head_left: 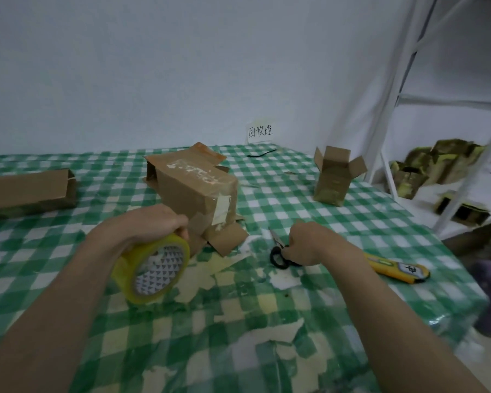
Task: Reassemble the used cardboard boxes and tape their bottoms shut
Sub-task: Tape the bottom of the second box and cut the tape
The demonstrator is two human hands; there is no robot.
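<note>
- We saw the left hand (153, 222) gripping the tape roll (153, 268) just above the bench (352, 222).
- The right hand (309, 245) pinched the scissors (278, 255) by their black handles.
- The large cardboard box (193, 185) lay tilted behind both hands; a small box (333, 180) stood upright farther right.

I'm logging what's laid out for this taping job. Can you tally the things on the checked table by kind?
Cardboard boxes: 3, a long box, a big box and a small open box
Tape rolls: 1, the tape roll gripped by the left hand
Scissors: 1, the scissors at the right hand
Yellow cutters: 1, the yellow cutter
Total: 6
</note>
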